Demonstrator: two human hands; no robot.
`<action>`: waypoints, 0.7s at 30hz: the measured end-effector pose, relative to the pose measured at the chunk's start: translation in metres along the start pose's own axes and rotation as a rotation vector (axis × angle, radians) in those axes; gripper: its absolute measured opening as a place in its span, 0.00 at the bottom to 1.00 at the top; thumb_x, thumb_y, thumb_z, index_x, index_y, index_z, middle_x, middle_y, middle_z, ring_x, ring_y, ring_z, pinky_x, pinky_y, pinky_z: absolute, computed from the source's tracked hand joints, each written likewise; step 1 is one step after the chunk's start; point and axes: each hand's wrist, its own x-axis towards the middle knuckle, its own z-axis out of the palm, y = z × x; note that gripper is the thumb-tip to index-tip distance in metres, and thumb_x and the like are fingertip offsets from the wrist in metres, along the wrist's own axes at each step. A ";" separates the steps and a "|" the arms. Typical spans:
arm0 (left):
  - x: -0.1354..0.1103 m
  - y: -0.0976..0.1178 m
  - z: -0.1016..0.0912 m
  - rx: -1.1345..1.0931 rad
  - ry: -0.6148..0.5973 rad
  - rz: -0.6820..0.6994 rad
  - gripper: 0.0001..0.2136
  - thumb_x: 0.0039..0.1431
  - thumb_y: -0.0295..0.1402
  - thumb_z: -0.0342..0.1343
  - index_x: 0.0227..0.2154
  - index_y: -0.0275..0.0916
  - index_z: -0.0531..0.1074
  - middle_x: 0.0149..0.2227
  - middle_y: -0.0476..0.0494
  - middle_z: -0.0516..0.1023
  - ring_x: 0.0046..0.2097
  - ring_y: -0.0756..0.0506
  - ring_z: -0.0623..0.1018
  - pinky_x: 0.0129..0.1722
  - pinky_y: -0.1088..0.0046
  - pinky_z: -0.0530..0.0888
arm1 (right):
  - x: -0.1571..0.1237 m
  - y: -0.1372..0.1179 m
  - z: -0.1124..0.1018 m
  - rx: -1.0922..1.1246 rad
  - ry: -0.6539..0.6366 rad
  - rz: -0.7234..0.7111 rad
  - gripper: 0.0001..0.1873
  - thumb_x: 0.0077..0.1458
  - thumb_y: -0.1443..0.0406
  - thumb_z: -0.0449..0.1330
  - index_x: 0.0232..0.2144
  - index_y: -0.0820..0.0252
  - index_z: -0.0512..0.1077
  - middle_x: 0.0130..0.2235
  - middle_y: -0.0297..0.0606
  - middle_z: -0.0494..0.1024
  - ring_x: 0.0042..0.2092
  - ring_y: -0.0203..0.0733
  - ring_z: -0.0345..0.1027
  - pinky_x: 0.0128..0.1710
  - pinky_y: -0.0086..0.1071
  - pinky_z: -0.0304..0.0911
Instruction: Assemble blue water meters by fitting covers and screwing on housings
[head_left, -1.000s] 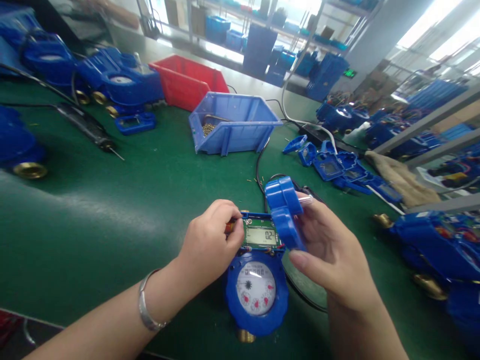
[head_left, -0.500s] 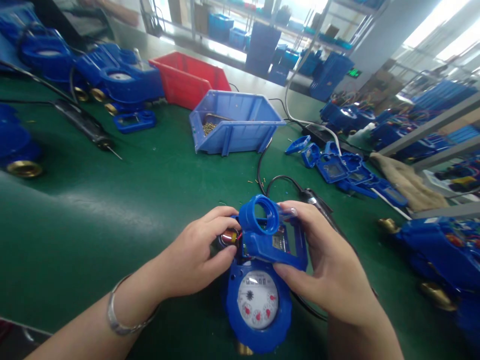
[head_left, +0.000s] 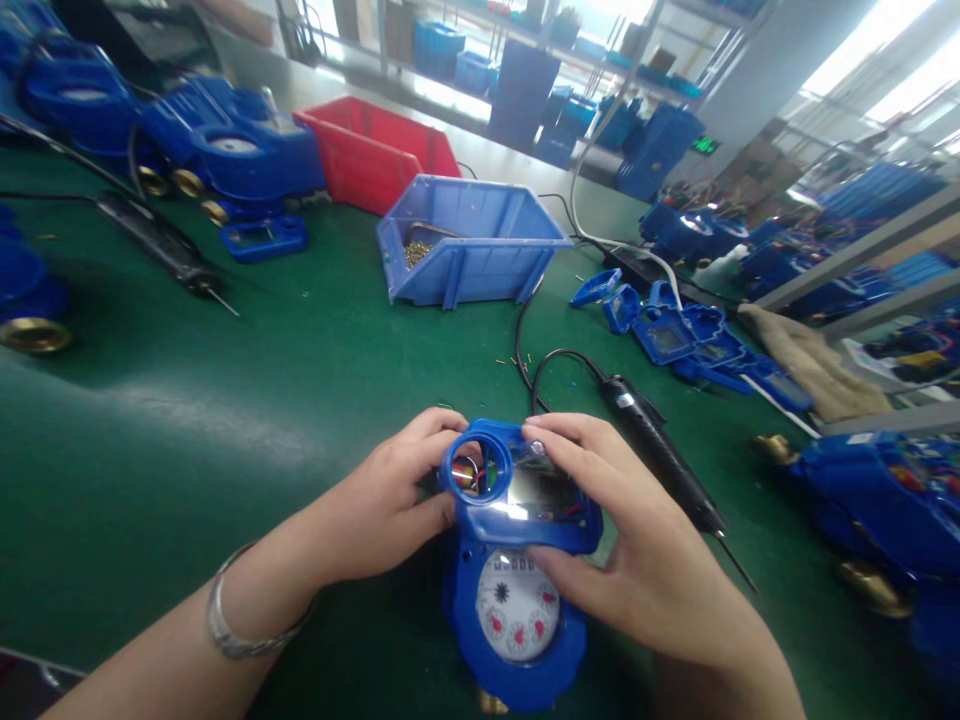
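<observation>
A blue water meter (head_left: 457, 600) with a white dial and red pointers stands in front of me. Over its upper part lies a blue plastic cover (head_left: 499, 525) with a round threaded opening and a clear window. Through the ring, a battery-like cylinder (head_left: 464, 473) and wires show. My left hand (head_left: 382, 500) is closed around the left side of the meter, by the ring; its fingertips are partly hidden. My right hand (head_left: 637, 530) grips the cover's right side, with fingers along the far edge and the thumb near the dial.
A black electric screwdriver (head_left: 664, 445) lies right of my hands, another (head_left: 157, 240) at the left. A blue bin (head_left: 495, 270) with small screws stands beside a red bin (head_left: 352, 160). Loose covers (head_left: 664, 335) and more meters (head_left: 877, 500) are at the right, others (head_left: 247, 150) back left.
The cover has come down from a tilted position and now lies flatter on the meter, its ring shifted left over the cylinder. My right hand moved left with it, uncovering the screwdriver.
</observation>
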 end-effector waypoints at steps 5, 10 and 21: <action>-0.002 -0.001 -0.001 -0.012 -0.033 -0.010 0.10 0.59 0.33 0.51 0.44 0.42 0.67 0.47 0.46 0.67 0.49 0.47 0.69 0.50 0.72 0.67 | 0.000 0.002 0.001 0.028 -0.019 -0.018 0.34 0.47 0.72 0.59 0.56 0.57 0.55 0.55 0.43 0.61 0.56 0.42 0.56 0.56 0.34 0.56; -0.003 0.001 -0.009 -0.051 -0.130 -0.017 0.17 0.55 0.34 0.57 0.48 0.41 0.63 0.51 0.45 0.63 0.52 0.46 0.66 0.53 0.69 0.66 | 0.000 0.004 0.000 0.036 -0.048 0.002 0.34 0.47 0.73 0.59 0.56 0.56 0.55 0.55 0.43 0.60 0.57 0.44 0.55 0.55 0.38 0.57; -0.004 0.001 -0.010 -0.113 -0.145 -0.026 0.15 0.56 0.33 0.56 0.48 0.42 0.65 0.50 0.45 0.64 0.52 0.46 0.68 0.54 0.67 0.66 | 0.002 0.006 0.001 0.049 -0.025 0.001 0.33 0.48 0.71 0.61 0.56 0.55 0.57 0.55 0.44 0.61 0.56 0.46 0.57 0.54 0.40 0.59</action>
